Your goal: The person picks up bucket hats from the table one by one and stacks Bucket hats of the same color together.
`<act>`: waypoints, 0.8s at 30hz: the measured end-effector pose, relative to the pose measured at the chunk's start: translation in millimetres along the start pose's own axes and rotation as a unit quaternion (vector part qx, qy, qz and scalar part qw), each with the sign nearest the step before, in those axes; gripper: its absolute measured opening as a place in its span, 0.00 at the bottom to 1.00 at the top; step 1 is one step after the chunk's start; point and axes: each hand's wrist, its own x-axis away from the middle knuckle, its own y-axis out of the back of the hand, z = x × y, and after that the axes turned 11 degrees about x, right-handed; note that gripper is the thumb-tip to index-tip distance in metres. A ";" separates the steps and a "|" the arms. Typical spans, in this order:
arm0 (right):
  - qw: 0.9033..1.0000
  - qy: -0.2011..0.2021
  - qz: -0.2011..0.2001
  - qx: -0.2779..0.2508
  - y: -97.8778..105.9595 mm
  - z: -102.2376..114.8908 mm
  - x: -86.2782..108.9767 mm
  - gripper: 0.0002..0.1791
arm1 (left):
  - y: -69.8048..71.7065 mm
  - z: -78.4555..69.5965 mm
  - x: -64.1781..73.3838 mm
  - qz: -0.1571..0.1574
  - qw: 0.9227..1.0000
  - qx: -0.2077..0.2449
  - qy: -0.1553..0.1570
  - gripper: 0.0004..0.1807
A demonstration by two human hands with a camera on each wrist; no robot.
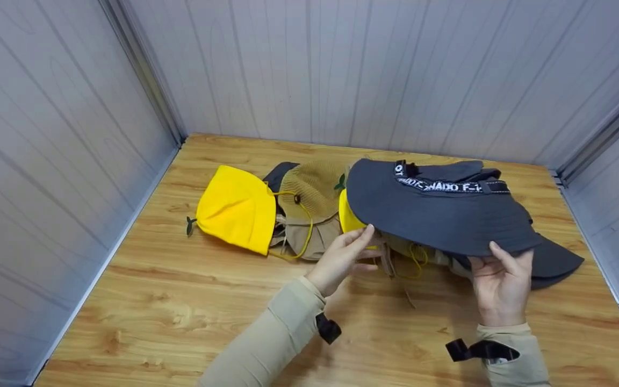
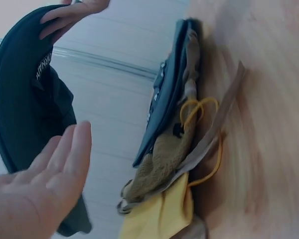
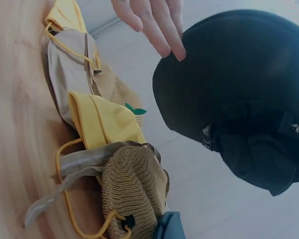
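Observation:
A dark grey bucket hat with a black-and-white lettered band is held up, tilted, between both hands. My left hand pinches the brim at its near left edge, thumb uppermost. At the near right edge, my right hand grips the brim with the thumb on top and fingers beneath. The right wrist view shows the hat's dark underside. Behind and below the raised hat lie a yellow hat, a tan knitted hat and another dark grey hat, partly hidden.
To the left, a yellow hat with a small green sprout lies on the wooden table. A tan corduroy hat and beige fabric lie beside it, with yellow cords trailing. Pale panel walls enclose the table's back and sides.

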 end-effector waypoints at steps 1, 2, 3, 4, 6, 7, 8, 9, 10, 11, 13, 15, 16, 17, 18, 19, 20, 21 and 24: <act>1.000 -0.002 0.002 0.003 0.6 -0.9 0.7 0.34 | 1.7 0.3 -0.5 -0.003 1.000 0.015 0.004 0.36; 1.000 -0.003 0.004 0.006 1.1 -1.6 1.6 0.34 | 3.5 1.1 -0.8 -0.004 1.000 0.030 0.005 0.35; 1.000 -0.004 0.004 0.009 1.7 -2.2 2.6 0.34 | 5.5 2.0 -1.1 -0.005 0.999 0.044 0.006 0.34; 1.000 -0.006 0.003 0.010 2.5 -2.5 3.5 0.34 | 7.4 3.0 -1.3 -0.007 0.998 0.059 0.003 0.31; 1.000 -0.011 -0.002 0.011 4.2 -3.0 5.0 0.33 | 10.1 4.9 -1.9 -0.012 0.996 0.091 -0.012 0.27; 1.000 -0.014 -0.003 0.010 5.2 -3.1 5.7 0.34 | 11.0 5.7 -2.1 -0.014 0.994 0.106 -0.022 0.25; 1.000 -0.016 -0.005 0.011 6.1 -3.2 6.3 0.34 | 11.6 6.6 -2.2 -0.018 0.992 0.122 -0.032 0.23; 1.000 -0.018 -0.005 0.011 7.2 -3.2 6.8 0.34 | 12.1 7.2 -2.3 -0.023 0.989 0.138 -0.041 0.21; 1.000 -0.020 -0.006 0.014 8.2 -3.3 7.1 0.34 | 12.4 7.6 -2.1 -0.027 0.986 0.155 -0.050 0.19; 1.000 -0.021 -0.006 0.017 9.0 -3.3 7.4 0.34 | 12.8 7.9 -1.6 -0.030 0.983 0.169 -0.059 0.17; 0.999 -0.024 -0.005 0.024 10.4 -3.3 8.0 0.35 | 13.4 8.3 0.0 -0.033 0.978 0.191 -0.073 0.18; 0.999 -0.026 -0.003 0.031 11.2 -3.1 7.9 0.37 | 14.0 8.5 1.7 -0.037 0.975 0.203 -0.085 0.21; 0.999 -0.028 -0.003 0.036 11.4 -3.1 7.8 0.38 | 14.3 8.6 2.5 -0.039 0.973 0.207 -0.090 0.22; 0.999 -0.031 -0.001 0.036 11.6 -3.0 7.4 0.38 | 14.6 8.7 3.1 -0.041 0.972 0.211 -0.094 0.23; 0.999 -0.034 0.002 0.039 11.9 -2.9 7.1 0.39 | 15.2 9.0 3.6 -0.043 0.971 0.214 -0.098 0.23; 0.998 -0.038 0.008 0.039 12.3 -2.9 6.8 0.40 | 15.6 9.2 4.2 -0.046 0.970 0.216 -0.102 0.23; 0.998 -0.043 0.013 0.039 12.8 -2.8 6.6 0.42 | 15.9 9.3 4.8 -0.050 0.969 0.219 -0.104 0.23; 0.998 -0.047 0.018 0.040 13.3 -2.7 6.4 0.43 | 16.4 9.5 5.6 -0.053 0.968 0.220 -0.107 0.24; 0.997 -0.057 0.031 0.050 14.8 -2.7 5.9 0.45 | 17.9 11.0 7.5 -0.061 0.968 0.216 -0.115 0.24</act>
